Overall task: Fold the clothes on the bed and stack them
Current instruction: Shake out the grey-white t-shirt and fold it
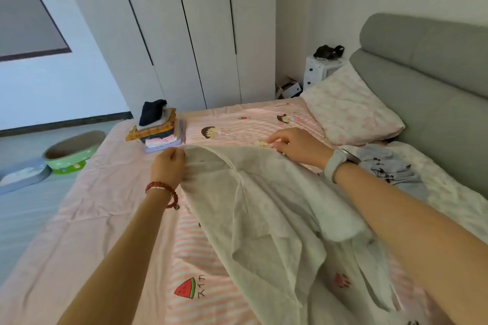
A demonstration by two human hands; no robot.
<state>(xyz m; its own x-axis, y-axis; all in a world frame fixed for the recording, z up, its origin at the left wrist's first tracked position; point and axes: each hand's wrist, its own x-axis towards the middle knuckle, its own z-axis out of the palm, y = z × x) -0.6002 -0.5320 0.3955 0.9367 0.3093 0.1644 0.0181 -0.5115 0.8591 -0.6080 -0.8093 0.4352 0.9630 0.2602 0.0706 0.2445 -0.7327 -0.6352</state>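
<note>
Both hands [169,166] [295,146] pinch white garment [264,206] (stack [158,124] nearby).

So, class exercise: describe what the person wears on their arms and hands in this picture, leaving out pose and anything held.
Both forearms are bare, with no sleeves in view. The left hand has a red beaded bracelet with a thin silver band at its wrist. The right hand has a pale grey-white fitness band or watch strapped round its wrist. No rings or gloves are visible.
</note>
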